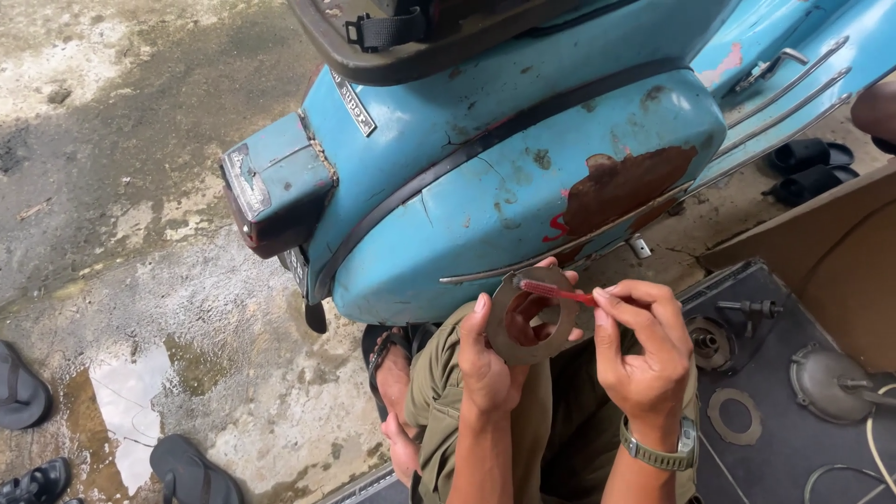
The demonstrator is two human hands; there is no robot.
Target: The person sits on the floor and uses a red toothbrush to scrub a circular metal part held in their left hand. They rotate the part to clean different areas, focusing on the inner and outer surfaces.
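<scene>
My left hand (490, 359) holds up a flat grey metal ring plate (528, 315) by its lower left edge, thumb against its face. My right hand (644, 345), with a green wristwatch (665, 454) on the wrist, pinches a thin red-handled brush (556, 292) and lays its tip across the top of the ring. Both hands hover over my knee in olive trousers (439, 392), just below the side panel of a rusty light-blue scooter (523, 177).
A dark mat (775, 448) at the right carries another ring plate (734, 416), a round metal cover (827, 383), a hub part (707, 342) and a bolt (749, 307). Cardboard (840, 252) lies beyond. Black sandals (810, 168) and slippers (191, 471) rest on wet concrete (140, 280).
</scene>
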